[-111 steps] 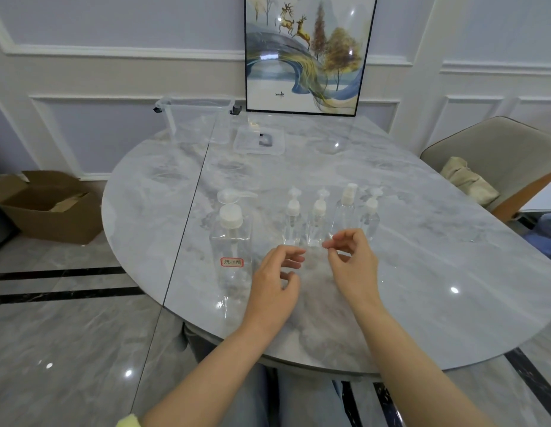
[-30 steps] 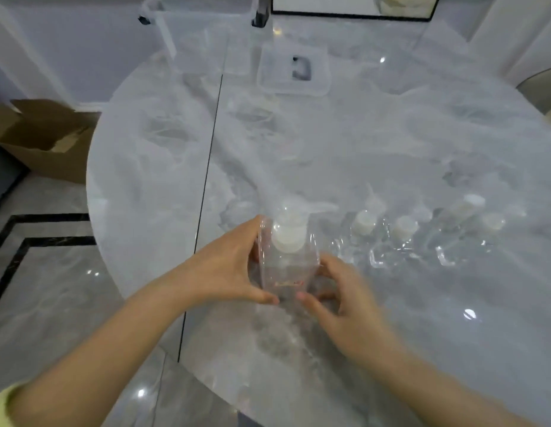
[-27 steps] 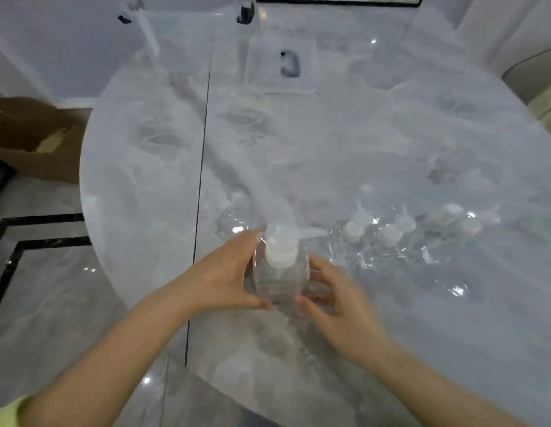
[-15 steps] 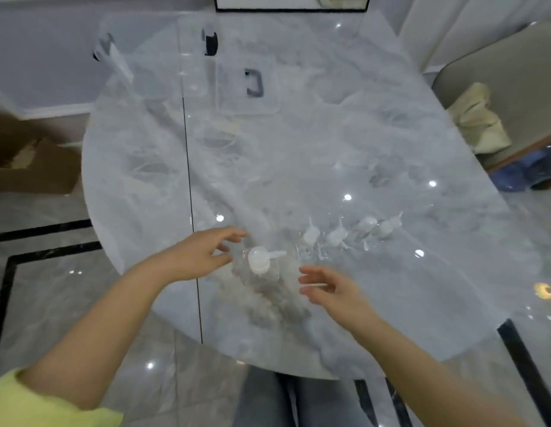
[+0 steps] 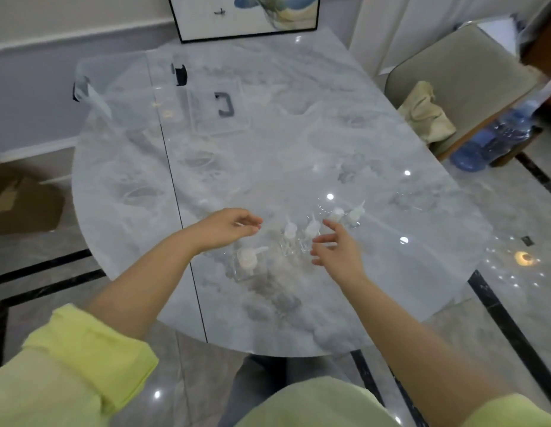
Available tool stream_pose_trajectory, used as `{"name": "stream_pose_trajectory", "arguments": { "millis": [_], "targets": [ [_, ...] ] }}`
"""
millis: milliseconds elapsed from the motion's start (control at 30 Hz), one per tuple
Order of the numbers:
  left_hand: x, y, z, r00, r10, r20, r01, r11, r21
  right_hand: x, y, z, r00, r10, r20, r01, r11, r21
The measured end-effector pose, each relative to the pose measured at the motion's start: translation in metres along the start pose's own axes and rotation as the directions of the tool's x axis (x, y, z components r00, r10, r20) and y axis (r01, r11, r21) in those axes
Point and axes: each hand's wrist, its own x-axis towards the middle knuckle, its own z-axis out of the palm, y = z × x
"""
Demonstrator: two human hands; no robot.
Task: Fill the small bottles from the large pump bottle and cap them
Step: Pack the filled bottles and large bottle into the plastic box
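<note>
Pump bottle (image 5: 247, 261) stands on the marble table (image 5: 298, 155) near the front edge, between my two hands and touched by neither. Four small bottles (image 5: 311, 234) sit in a row just right of it, white tops on; picture too blurred to tell whether any holds liquid. Left hand (image 5: 226, 228) hovers above and behind the pump bottle, fingers loosely curled, holding nothing. Right hand (image 5: 337, 251) hangs beside the nearest small bottles, fingers spread and slack, empty. I judge filling not begun: tops to come off, all pumping and capping left. Clear box (image 5: 123, 84) and lid (image 5: 218, 107) at far side.
</note>
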Motion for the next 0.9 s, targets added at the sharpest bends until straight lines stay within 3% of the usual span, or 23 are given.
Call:
{"name": "stream_pose_trajectory", "arguments": {
  "millis": [200, 500, 667, 900],
  "targets": [
    [0.025, 0.026, 0.017, 0.992, -0.055, 0.113, 0.045, 0.995, 0.09, 0.017, -0.011, 0.01, 0.997, 0.07, 0.033, -0.073, 0.994, 0.083],
    [0.061, 0.037, 0.038, 0.945, -0.282, 0.164, 0.308, 0.937, -0.165, 0.035, -0.005, 0.009, 0.983, 0.153, 0.105, -0.163, 0.982, 0.095],
    [0.073, 0.037, 0.045, 0.907, -0.344, 0.243, 0.413, 0.841, -0.35, 0.046, -0.006, 0.001, 0.975, 0.134, 0.179, -0.151, 0.985, 0.088],
    [0.079, 0.043, 0.049, 0.87, -0.376, 0.318, 0.478, 0.802, -0.359, 0.061, -0.021, 0.004, 0.952, 0.139, 0.273, -0.168, 0.982, 0.085]
  ]
}}
